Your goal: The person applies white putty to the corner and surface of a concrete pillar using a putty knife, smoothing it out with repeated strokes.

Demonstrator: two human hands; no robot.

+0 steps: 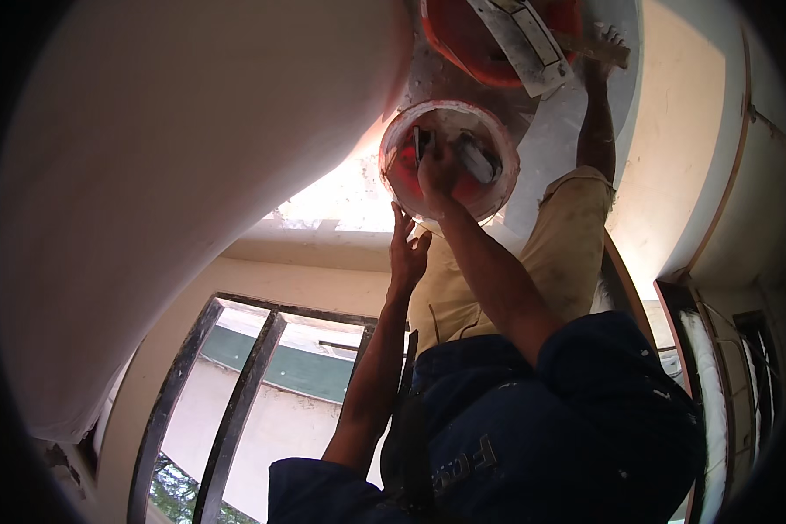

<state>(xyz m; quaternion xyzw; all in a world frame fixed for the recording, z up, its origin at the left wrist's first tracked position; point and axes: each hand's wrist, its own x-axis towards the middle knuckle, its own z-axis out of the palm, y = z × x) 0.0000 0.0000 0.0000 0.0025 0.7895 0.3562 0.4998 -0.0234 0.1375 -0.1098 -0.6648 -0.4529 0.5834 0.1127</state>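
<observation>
My right hand (438, 175) reaches down into a round bucket (507, 153) with a crusted pale rim and red inside, closed on a flat scraper-like tool (421, 140). A pale lump or cloth (478, 162) lies beside the tool; I cannot make out which. Just outside the bucket's lower left rim, my left hand (407, 247) has its fingers apart, touching or nearly touching the bucket.
A red tub (454, 31) with a long pale trowel-like board (528, 61) across it stands beyond the bucket. My bare foot (604, 48) is at its right. A curved plastered wall (192, 131) fills the left; a barred opening (279, 341) is at lower left.
</observation>
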